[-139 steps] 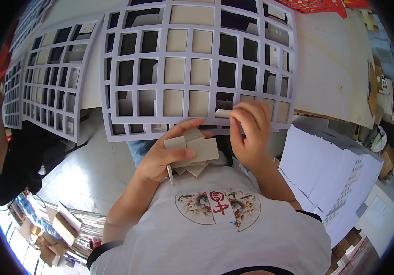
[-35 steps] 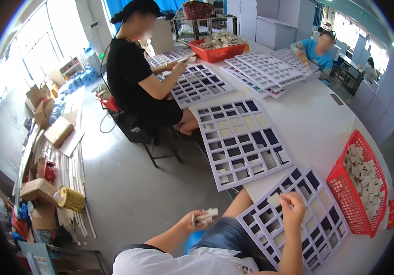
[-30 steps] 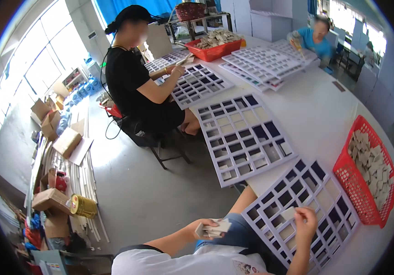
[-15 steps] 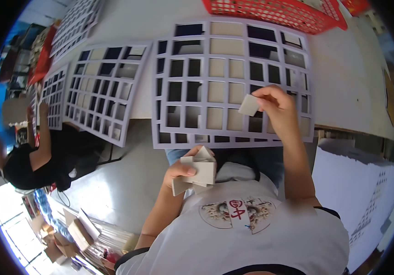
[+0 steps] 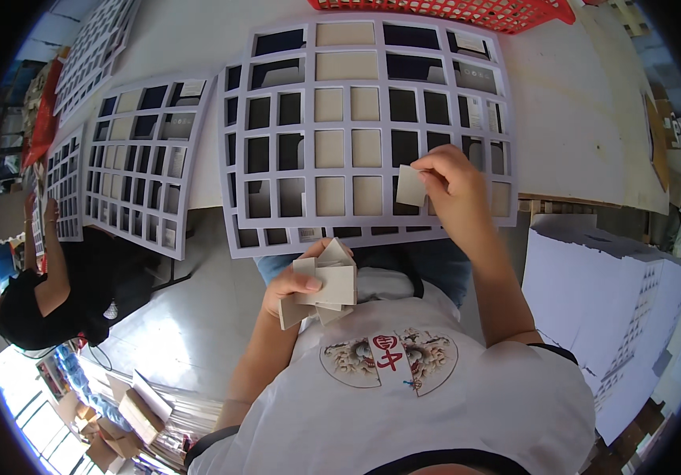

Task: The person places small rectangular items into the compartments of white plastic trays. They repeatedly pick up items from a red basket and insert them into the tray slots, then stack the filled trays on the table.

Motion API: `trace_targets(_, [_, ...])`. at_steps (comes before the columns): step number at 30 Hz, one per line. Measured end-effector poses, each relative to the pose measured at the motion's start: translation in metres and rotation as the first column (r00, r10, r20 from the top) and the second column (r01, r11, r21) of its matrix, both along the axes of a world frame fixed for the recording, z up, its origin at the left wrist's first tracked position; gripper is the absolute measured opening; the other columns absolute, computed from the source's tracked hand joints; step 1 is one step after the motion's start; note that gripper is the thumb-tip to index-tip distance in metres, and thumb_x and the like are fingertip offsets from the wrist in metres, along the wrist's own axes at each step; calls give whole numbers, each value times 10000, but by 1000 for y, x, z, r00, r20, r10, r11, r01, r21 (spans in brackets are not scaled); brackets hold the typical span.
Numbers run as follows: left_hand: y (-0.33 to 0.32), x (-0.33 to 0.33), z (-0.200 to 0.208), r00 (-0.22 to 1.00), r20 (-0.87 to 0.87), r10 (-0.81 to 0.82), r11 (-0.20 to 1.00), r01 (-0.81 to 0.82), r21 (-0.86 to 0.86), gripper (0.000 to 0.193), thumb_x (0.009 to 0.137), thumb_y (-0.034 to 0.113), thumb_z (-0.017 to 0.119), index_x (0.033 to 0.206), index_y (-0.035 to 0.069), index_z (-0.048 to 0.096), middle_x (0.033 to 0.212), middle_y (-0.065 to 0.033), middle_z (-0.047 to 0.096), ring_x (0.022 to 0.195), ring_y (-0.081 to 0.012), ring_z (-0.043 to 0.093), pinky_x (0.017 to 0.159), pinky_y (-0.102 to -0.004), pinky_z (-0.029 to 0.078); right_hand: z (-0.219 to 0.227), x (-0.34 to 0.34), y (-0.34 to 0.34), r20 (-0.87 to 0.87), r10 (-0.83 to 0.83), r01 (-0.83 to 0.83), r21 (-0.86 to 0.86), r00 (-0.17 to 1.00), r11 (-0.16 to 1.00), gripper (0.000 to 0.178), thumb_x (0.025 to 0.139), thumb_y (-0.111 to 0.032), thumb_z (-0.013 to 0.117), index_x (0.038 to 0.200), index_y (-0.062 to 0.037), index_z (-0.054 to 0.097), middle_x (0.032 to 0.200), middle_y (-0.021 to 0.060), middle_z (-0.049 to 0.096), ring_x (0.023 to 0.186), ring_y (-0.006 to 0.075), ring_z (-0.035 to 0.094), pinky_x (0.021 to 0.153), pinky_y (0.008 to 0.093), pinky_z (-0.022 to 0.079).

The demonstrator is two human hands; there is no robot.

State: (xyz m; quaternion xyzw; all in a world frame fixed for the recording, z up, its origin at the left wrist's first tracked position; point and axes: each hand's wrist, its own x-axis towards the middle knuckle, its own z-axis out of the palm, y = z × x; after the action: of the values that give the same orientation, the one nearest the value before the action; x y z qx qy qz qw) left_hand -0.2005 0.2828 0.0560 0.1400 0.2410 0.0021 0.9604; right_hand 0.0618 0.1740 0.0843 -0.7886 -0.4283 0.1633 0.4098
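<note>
A pale lilac grid frame (image 5: 347, 158) lies on the table before me, partly over another like it. Cream squares fill its two middle columns; many other cells show dark or grey. Between thumb and fingers, my right hand (image 5: 453, 178) pinches one small cream card square (image 5: 411, 187) over a cell in the lower row, right of the middle columns. It looks slightly tilted; whether it touches the frame I cannot tell. In front of my waist, below the frame's near edge, my left hand (image 5: 297, 283) is closed round a loose, fanned stack of cream card squares (image 5: 335, 285).
A red plastic basket (image 5: 443, 14) stands at the table's far side. More grid frames (image 5: 141, 158) lie to the left, where a person in black (image 5: 32, 305) works. White sheeted stacks (image 5: 594, 309) stand on the right; cardboard boxes (image 5: 138, 416) lie on the floor at lower left.
My view has shifted, so the scene sits further left. The right hand has lowered its card square closer to the cell and turned it more upright in line with the grid. The left hand keeps its stack.
</note>
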Motion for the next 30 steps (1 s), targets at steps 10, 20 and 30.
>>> trace_targets(10, [41, -27, 37, 861, -57, 505, 776, -423, 468, 639, 745, 204, 697, 1284, 13, 412, 1142, -225, 552, 895, -294, 665, 598, -343, 609, -1, -13, -12, 146, 171, -161, -73, 974, 984, 131, 777, -2, 690, 897, -11, 637, 1025, 105, 587, 918, 293, 597, 733, 374, 485])
trace_targets(20, [72, -49, 39, 726, 2, 688, 463, -440, 770, 601, 814, 183, 663, 1322, -5, 401, 1315, -219, 533, 1075, -283, 625, 946, -375, 525, -10, -30, -48, 439, 351, -260, -255, 827, 931, 525, 744, -218, 760, 1213, -46, 598, 1279, 109, 527, 1217, 314, 450, 991, 466, 381])
trace_targets(30, [72, -40, 45, 797, -171, 579, 595, -270, 757, 477, 834, 149, 640, 1254, 12, 460, 1091, -204, 611, 959, -276, 660, 734, -349, 574, -21, 33, -86, 548, -451, 563, -45, 705, 825, 459, 894, -290, 669, 1233, 6, 574, 1298, 179, 518, 1235, 365, 450, 1032, 474, 365])
